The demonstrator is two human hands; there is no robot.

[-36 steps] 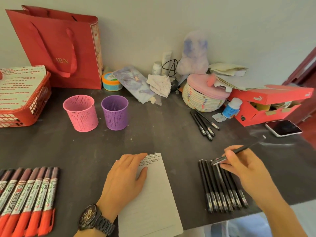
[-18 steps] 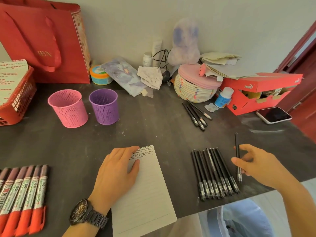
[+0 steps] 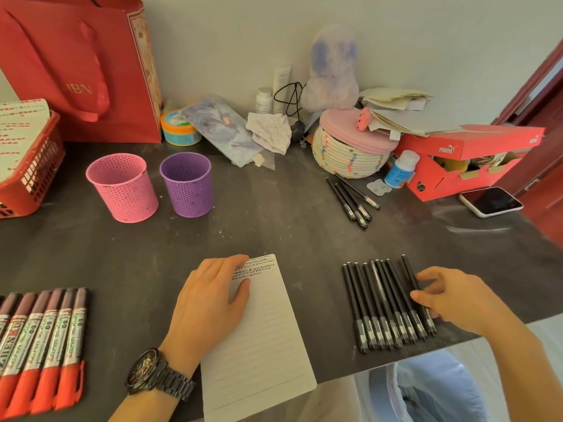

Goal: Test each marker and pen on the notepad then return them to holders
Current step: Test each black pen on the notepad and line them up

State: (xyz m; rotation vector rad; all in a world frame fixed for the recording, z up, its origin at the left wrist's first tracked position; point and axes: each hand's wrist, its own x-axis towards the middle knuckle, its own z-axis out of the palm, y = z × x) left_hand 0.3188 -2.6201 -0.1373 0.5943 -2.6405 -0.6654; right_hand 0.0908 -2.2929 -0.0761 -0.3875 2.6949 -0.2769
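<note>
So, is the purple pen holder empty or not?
Empty, as far as shown: the purple pen holder stands upright, only bare mesh inner wall visible, nothing sticking out.

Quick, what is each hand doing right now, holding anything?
Left hand: open, resting flat on the white lined notepad.
Right hand: pinching the rightmost slim black pen in the row.

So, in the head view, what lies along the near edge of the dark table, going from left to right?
A row of red-capped markers with printed white barrels → white lined paper notepad → row of slim black pens.
</note>
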